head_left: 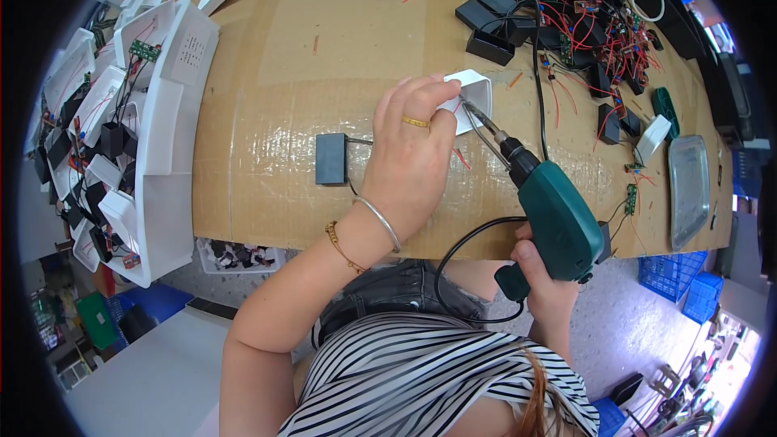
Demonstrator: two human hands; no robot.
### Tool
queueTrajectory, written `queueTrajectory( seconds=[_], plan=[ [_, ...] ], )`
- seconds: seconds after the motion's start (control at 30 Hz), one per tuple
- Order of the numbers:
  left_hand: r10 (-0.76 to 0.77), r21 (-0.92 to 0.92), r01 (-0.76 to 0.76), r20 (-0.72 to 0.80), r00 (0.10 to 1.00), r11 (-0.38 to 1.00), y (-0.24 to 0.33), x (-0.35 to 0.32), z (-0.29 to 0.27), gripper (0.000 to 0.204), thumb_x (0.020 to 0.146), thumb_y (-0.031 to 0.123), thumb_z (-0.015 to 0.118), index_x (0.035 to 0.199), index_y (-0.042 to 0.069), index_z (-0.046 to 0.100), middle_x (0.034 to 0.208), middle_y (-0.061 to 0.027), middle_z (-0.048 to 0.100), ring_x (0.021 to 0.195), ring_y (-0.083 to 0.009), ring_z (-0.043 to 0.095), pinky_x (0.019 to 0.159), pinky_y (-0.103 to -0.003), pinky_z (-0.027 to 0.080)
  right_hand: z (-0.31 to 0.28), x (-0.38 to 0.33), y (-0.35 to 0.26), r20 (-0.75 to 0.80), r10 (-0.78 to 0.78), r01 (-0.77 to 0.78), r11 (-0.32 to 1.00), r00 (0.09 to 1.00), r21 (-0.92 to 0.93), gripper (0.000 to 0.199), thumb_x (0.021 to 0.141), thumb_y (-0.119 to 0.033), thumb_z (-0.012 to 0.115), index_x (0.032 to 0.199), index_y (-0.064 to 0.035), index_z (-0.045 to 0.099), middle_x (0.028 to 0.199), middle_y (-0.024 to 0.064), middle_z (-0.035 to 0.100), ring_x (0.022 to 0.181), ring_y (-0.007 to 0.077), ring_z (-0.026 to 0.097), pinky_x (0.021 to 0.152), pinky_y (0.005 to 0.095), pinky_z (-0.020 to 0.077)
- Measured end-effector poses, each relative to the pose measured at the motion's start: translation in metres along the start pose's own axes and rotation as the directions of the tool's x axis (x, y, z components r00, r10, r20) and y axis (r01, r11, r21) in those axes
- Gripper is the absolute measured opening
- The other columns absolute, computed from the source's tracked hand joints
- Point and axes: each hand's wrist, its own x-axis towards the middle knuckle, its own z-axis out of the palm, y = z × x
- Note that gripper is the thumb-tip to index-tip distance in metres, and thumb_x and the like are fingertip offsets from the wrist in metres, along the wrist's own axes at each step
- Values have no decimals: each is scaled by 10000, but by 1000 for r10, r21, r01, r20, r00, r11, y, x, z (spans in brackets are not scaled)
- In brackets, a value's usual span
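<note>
Two bare hands at a cardboard-covered tabletop [271,105]. We log a green soldering gun [558,210] at right of centre, over the near edge of the tabletop. Its long axis runs diagonally: rear end low and to the right, metal prongs up and to the left, away from the wearer. The prongs narrow to a tip at the mouth of a white housing [481,91], beside the left fingertips. The handle turns off the body toward the lower left, and a black cord [439,275] loops out leftward from its end.

The right hand [549,287] has its fingers clenched around that handle. The left hand [413,133], palm down, reaches across from the lower left, its fingers grasping the left wall of the white housing; we cannot tell exactly what the thumb pinches inside. The housing sits near the middle of the tabletop, its hollow turned up and toward the gun. The hand covers part of it, so we cannot fix its long axis.

Left of the wrist we note a black box [330,159], longer side running near to far, a dark cable leaving its right side toward the hand. A short red wire [461,159] lies just below the housing. Far right, a heap of black cases and circuit boards [579,20] with tangled red leads; nearer, a clear tray [689,194], lengthwise near to far. Left edge: a white bin [162,170] filled with housings and wired parts.
</note>
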Motion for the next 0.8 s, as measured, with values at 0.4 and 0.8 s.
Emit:
queueTrajectory(
  seconds=[0.4, 0.8],
  plan=[
    [-4, 12, 4, 2, 1000, 1000, 1, 0, 0, 134, 705, 16, 535, 824, -45, 532, 1087, -108, 474, 1079, -278, 458, 957, -430, 352, 6, 1, 0, -92, -93, 107, 981, 991, 162, 464, 734, -227, 664, 1077, 54, 525, 984, 144, 570, 653, 140, 537, 597, 252, 436],
    [-6, 9, 6, -1, 1000, 1000, 1, 0, 0, 136, 700, 12, 542, 820, -51, 531, 1082, -109, 474, 1071, -284, 461, 945, -431, 360, 4, 4, 4, -43, -100, 103, 992, 994, 68, 411, 756, -152, 638, 1095, 44, 515, 989, 127, 581, 668, 137, 541, 621, 257, 442]
  ],
)
